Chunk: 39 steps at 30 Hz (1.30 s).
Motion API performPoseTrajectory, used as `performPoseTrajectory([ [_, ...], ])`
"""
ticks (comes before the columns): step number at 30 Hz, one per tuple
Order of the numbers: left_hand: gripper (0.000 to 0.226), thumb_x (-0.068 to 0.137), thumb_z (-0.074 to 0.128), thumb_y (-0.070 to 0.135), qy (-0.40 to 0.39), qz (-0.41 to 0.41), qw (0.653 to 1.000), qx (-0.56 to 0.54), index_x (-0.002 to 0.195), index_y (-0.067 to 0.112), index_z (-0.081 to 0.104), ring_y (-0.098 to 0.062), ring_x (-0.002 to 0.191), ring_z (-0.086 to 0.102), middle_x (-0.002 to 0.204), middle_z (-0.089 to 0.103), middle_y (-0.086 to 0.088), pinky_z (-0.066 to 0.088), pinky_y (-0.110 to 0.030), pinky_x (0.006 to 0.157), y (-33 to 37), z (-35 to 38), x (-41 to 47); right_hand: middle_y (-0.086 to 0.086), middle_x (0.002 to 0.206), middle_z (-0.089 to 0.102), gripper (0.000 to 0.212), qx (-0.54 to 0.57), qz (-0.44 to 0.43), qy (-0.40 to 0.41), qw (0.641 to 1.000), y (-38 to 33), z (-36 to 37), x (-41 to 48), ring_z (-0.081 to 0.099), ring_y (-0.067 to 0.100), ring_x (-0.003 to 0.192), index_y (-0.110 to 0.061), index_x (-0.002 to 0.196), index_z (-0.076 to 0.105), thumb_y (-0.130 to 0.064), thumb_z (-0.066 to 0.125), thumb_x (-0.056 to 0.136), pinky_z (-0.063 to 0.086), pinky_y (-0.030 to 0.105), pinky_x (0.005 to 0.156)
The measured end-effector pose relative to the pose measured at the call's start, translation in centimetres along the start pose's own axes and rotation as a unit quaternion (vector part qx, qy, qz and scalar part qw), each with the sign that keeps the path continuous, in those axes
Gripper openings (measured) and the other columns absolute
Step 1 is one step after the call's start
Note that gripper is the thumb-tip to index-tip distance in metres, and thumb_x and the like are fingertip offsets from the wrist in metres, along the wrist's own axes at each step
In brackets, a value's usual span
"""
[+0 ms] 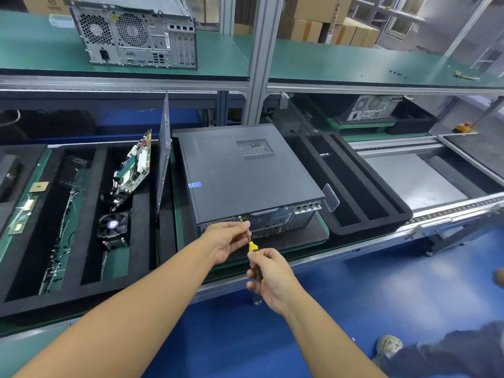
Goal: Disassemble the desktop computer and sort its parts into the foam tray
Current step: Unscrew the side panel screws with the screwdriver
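A dark grey desktop computer (245, 173) lies flat on the workbench, its rear panel facing me. My right hand (270, 276) grips a yellow-and-black screwdriver (253, 248) whose shaft points up at the rear panel's top edge. My left hand (226, 238) pinches the screwdriver's shaft near its tip, close to the case. A black foam tray (141, 214) on the left holds a motherboard (133, 167) leaning upright, a cooler fan (113, 225) and a side panel (163, 159) standing on edge. Cables and small boards lie in its left slots.
Another black foam tray (354, 181) with long slots sits right of the computer. A second desktop case (133, 34) stands on the green upper shelf, and a third one (373, 107) farther back right. A conveyor rail (450, 211) runs along the bench's right. The floor is blue.
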<state>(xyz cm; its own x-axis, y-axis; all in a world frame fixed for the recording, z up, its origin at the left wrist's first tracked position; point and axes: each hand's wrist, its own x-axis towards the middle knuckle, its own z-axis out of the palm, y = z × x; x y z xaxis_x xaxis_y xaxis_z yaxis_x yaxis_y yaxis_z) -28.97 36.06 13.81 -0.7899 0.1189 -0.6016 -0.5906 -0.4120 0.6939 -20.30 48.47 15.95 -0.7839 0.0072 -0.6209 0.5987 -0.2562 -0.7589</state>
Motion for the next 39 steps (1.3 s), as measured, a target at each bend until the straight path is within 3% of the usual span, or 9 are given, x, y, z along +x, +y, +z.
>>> performPoseTrajectory([
  [5, 0.007, 0.088, 0.068, -0.002, 0.000, 0.008, 1.000, -0.003, 0.094, -0.004, 0.070, -0.018, 0.066, 0.072, 0.079, 0.073, -0.015, 0.058, -0.025, 0.056, 0.0, -0.3, -0.1, 0.008, 0.070, 0.063, 0.035, 0.007, 0.075, -0.052, 0.996, -0.4, -0.1, -0.2, 0.056, 0.017, 0.053, -0.004, 0.096, 0.068, -0.028, 0.043, 0.099, 0.045, 0.026, 0.044],
  [11, 0.015, 0.092, 0.065, 0.000, -0.045, -0.019, 0.998, -0.045, 0.105, -0.006, 0.067, -0.022, 0.077, 0.074, 0.086, 0.074, -0.015, 0.060, -0.029, 0.063, 0.4, -0.3, -0.4, 0.007, 0.077, 0.053, 0.011, -0.023, 0.001, -0.010, 1.000, 0.1, -0.4, 0.2, 0.058, 0.016, 0.060, -0.011, 0.092, 0.056, -0.020, 0.062, 0.095, 0.047, 0.027, 0.046],
  [17, 0.018, 0.083, 0.074, 0.001, -0.008, -0.019, 1.000, -0.006, 0.100, -0.002, 0.068, -0.017, 0.073, 0.069, 0.080, 0.069, -0.011, 0.059, -0.026, 0.058, 0.3, -0.1, -0.4, 0.006, 0.080, 0.054, 0.015, -0.031, 0.009, -0.016, 0.999, 0.3, 0.1, 0.4, 0.057, 0.013, 0.059, -0.014, 0.095, 0.055, -0.024, 0.065, 0.093, 0.047, 0.027, 0.046],
  [20, 0.016, 0.085, 0.069, -0.004, -0.004, -0.011, 1.000, -0.019, 0.101, -0.005, 0.067, -0.021, 0.073, 0.070, 0.082, 0.070, -0.015, 0.060, -0.028, 0.059, 0.3, -0.1, -0.3, 0.005, 0.072, 0.060, 0.030, 0.006, 0.072, -0.043, 0.996, 0.0, -0.1, 0.0, 0.057, 0.016, 0.055, -0.011, 0.095, 0.065, -0.039, 0.054, 0.096, 0.046, 0.027, 0.046],
  [22, 0.017, 0.088, 0.066, -0.005, -0.011, -0.013, 1.000, -0.024, 0.104, -0.007, 0.065, -0.023, 0.076, 0.071, 0.087, 0.071, -0.017, 0.061, -0.030, 0.062, 0.3, -0.1, -0.3, 0.007, 0.072, 0.063, 0.037, 0.007, 0.093, -0.059, 0.994, 0.0, -0.3, 0.0, 0.056, 0.017, 0.053, -0.007, 0.096, 0.069, -0.036, 0.045, 0.098, 0.044, 0.026, 0.045],
  [26, 0.014, 0.095, 0.056, -0.005, -0.039, -0.014, 0.999, -0.031, 0.106, -0.006, 0.065, -0.022, 0.080, 0.073, 0.093, 0.073, -0.016, 0.062, -0.030, 0.068, 0.2, -0.2, -0.2, 0.003, 0.071, 0.062, 0.021, -0.030, 0.067, -0.033, 0.997, 0.2, -0.3, 0.3, 0.053, 0.014, 0.052, -0.010, 0.098, 0.064, -0.027, 0.051, 0.098, 0.039, 0.024, 0.042],
  [29, 0.017, 0.091, 0.066, 0.003, -0.034, -0.009, 0.999, -0.013, 0.107, -0.003, 0.067, -0.020, 0.083, 0.072, 0.092, 0.073, -0.013, 0.061, -0.028, 0.069, 0.5, -0.4, 0.0, 0.003, 0.071, 0.059, 0.010, -0.050, 0.034, -0.030, 0.998, 0.3, -0.3, 0.4, 0.053, 0.014, 0.053, -0.015, 0.090, 0.056, -0.023, 0.061, 0.095, 0.035, 0.023, 0.041],
  [34, 0.019, 0.080, 0.078, 0.008, 0.014, -0.012, 1.000, 0.019, 0.097, 0.002, 0.072, -0.014, 0.073, 0.067, 0.079, 0.070, -0.008, 0.056, -0.023, 0.058, 0.2, -0.1, 0.4, 0.003, 0.068, 0.056, 0.020, -0.068, 0.017, -0.017, 0.997, 0.3, 0.2, 0.4, 0.052, 0.011, 0.051, -0.016, 0.088, 0.049, -0.020, 0.068, 0.090, 0.031, 0.022, 0.039],
  [39, 0.006, 0.086, 0.069, -0.002, 0.020, -0.008, 0.999, -0.026, 0.091, 0.000, 0.069, -0.018, 0.070, 0.071, 0.078, 0.072, -0.012, 0.057, -0.025, 0.055, -0.2, -0.2, 0.7, 0.002, 0.068, 0.057, 0.025, -0.009, 0.078, -0.025, 0.997, -0.2, -0.1, 0.2, 0.047, 0.013, 0.049, -0.013, 0.092, 0.065, -0.036, 0.057, 0.093, 0.027, 0.021, 0.039],
])
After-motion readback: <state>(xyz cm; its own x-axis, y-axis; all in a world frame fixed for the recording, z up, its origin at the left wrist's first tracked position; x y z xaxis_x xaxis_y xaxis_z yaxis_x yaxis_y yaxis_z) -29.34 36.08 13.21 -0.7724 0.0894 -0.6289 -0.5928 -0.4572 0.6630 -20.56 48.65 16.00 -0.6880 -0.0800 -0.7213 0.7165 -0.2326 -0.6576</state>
